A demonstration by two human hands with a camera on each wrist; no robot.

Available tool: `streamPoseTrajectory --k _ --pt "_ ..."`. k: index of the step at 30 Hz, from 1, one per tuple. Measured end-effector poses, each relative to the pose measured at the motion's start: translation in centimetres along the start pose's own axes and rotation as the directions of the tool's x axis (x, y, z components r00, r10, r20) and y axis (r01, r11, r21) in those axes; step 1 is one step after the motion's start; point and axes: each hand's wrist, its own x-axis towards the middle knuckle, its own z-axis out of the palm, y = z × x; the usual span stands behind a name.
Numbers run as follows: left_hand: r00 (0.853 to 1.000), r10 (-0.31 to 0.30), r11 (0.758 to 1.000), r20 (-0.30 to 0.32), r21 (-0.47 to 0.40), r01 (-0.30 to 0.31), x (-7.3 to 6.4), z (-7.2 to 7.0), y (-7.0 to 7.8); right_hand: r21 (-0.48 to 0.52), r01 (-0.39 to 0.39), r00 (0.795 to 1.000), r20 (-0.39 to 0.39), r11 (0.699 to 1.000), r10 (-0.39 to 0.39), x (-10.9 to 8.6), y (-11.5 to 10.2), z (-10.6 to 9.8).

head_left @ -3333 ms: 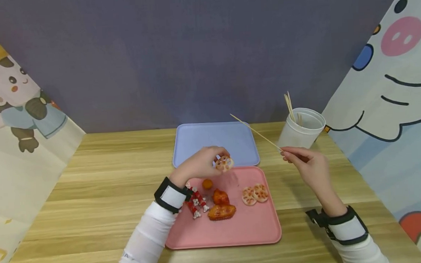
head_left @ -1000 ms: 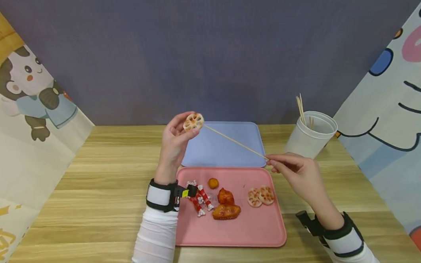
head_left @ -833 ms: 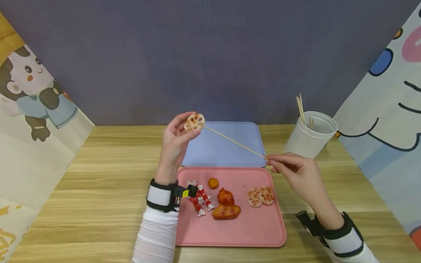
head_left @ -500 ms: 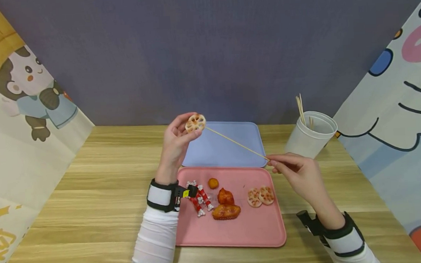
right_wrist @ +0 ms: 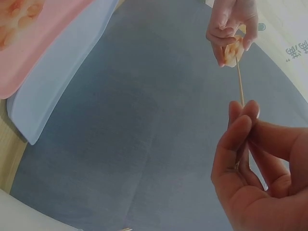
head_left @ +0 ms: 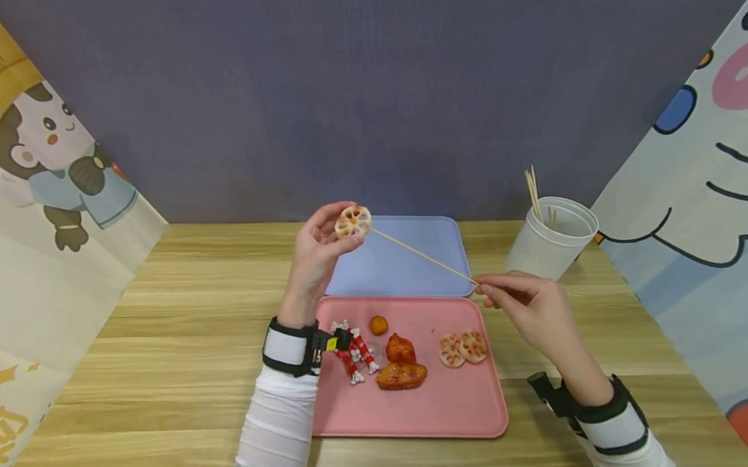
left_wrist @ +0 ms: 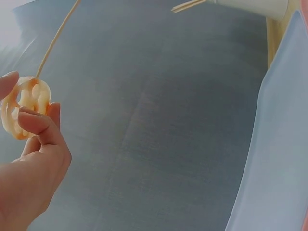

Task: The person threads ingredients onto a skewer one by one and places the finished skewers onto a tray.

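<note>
My left hand (head_left: 314,254) pinches a lotus root slice (head_left: 353,222) by its edge, raised over the left part of the blue tray (head_left: 400,257). The slice is pale with browned patches and round holes. With thumb and fingertips, my right hand (head_left: 530,306) holds one end of a thin wooden skewer (head_left: 422,255). The skewer slants up and left, its far end right at the slice's edge. In the left wrist view the skewer (left_wrist: 55,41) meets the rim of the slice (left_wrist: 33,98). The right wrist view shows the same meeting beyond the right fingertips.
A pink tray (head_left: 415,418) in front bears two lotus root slices (head_left: 461,349), an orange ball (head_left: 379,325), a chicken wing (head_left: 402,376), another glazed piece (head_left: 400,348) and several red-and-white sticks (head_left: 357,351). A white bucket (head_left: 542,246) with several skewers stands at back right.
The left hand has lifted the lotus root slice from over the pink tray and turned its face forward. The right hand has brought the skewer left to it. Lately both shift only slightly.
</note>
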Motion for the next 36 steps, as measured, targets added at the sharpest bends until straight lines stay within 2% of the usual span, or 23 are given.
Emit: streamPoseTrajectory --k 4,15,25,36 --pt "1.0 -0.012 0.998 0.019 0.061 0.011 0.0 0.1 -0.1 -0.015 -0.002 1.0 0.003 1.0 0.002 0.0 0.0 -0.1" --pt "0.998 -0.044 0.987 0.039 0.155 0.038 -0.3 0.4 0.2 -0.064 0.002 1.0 -0.005 0.998 -0.003 0.0 0.0 -0.4" --pt "0.998 -0.05 0.986 0.048 0.163 0.041 -0.3 0.7 0.0 -0.091 0.011 1.0 -0.013 0.996 -0.013 0.0 -0.2 -0.3" --pt "0.996 -0.048 0.983 0.081 0.183 0.033 -0.3 1.3 -0.3 -0.068 0.001 1.0 -0.013 0.998 -0.002 -0.1 -0.2 -0.2"
